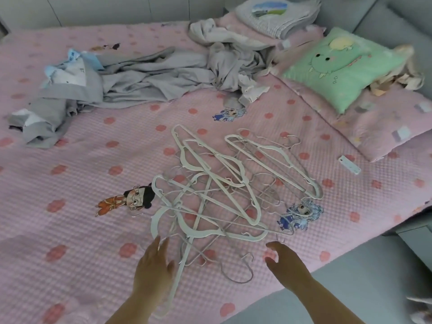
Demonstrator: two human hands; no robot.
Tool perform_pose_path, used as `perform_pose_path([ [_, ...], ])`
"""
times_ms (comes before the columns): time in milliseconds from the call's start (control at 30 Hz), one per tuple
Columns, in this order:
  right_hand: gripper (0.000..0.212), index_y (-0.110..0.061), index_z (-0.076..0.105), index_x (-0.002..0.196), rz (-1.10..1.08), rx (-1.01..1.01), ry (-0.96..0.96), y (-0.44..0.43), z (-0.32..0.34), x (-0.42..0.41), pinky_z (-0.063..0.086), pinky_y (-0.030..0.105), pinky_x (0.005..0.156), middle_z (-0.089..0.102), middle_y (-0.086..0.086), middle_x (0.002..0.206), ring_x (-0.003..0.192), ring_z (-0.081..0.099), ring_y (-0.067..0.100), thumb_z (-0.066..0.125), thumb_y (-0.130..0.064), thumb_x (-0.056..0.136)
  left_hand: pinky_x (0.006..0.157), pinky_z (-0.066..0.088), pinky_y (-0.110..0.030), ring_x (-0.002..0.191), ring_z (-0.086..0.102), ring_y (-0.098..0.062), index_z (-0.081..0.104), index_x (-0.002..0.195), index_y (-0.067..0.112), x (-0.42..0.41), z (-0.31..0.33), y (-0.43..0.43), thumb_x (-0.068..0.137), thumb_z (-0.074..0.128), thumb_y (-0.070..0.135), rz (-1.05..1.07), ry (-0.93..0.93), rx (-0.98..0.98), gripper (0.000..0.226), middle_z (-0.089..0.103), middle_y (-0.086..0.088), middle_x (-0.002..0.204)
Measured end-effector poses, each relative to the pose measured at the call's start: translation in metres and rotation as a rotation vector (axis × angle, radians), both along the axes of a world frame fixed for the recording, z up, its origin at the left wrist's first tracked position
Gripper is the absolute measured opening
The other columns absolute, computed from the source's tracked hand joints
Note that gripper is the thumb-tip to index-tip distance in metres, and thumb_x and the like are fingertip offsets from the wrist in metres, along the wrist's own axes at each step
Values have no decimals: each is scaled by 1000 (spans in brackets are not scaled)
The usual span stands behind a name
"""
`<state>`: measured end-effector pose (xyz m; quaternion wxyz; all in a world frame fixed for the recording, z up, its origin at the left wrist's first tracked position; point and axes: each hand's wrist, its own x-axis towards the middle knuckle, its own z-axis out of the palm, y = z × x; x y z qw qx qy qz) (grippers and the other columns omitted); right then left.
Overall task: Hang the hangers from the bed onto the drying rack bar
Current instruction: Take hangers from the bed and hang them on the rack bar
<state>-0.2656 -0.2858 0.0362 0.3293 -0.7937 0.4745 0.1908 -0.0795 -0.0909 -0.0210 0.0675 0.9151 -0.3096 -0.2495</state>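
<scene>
Tangled heap of thin white hangers (pixel 253 219) on pink bed (pixel 81 230), left hand (pixel 153 270) and right hand (pixel 285 265) loose-fingered, empty.

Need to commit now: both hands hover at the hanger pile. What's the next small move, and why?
Probably grip the nearest hanger with the left hand: it lies beside that hand, the right hand is empty too, and the pile is tangled, so take one only.

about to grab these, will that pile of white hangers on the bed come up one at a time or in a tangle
The white hangers probably lift as a tangle: their frames and hooks cross. They look thin and rigid, so likely light, not floppy. The quilted bedcover may snag hooks.
</scene>
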Motion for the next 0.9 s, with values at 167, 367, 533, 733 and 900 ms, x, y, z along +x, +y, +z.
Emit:
perform_pose_path([
  [167,44,-12,41,135,-147,15,-14,-25,-33,50,37,22,97,45,5,139,121,49,18,50,-17,93,113,8,-26,132,38,-32,37,136,9,52,-50,-29,91,4,46,-210,-142,-45,67,39,-10,142],
  [367,48,-8,37,137,-382,10,-43,-54,-59,93,43,34,93,43,14,140,122,48,30,51,-15,91,114,-7,-28,144,-11,-14,2,148,18,76,-92,-24,95,6,49,-345,-132,-59,61,-10,-2,157],
  [533,48,-9,34,136,-643,113,-155,-61,-72,115,43,35,73,57,18,122,92,56,32,51,-19,93,114,-5,-30,144,-13,-14,-1,148,17,75,-100,-26,96,5,46,-358,-210,-147,60,-13,-2,156],
  [733,13,1,60,95,-850,218,-268,-67,-76,130,52,47,82,56,13,73,79,57,34,50,2,87,114,-6,-29,144,-12,-15,-1,148,18,84,-101,-21,96,3,49,-440,-201,-102,61,-11,-5,156],
  [900,14,-4,55,81,-808,190,-320,-61,-59,132,44,16,36,50,6,61,47,47,17,49,-8,93,114,-7,-27,144,-11,-16,-1,148,20,89,-92,-19,95,1,49,-462,-157,-9,60,-10,-5,156],
])
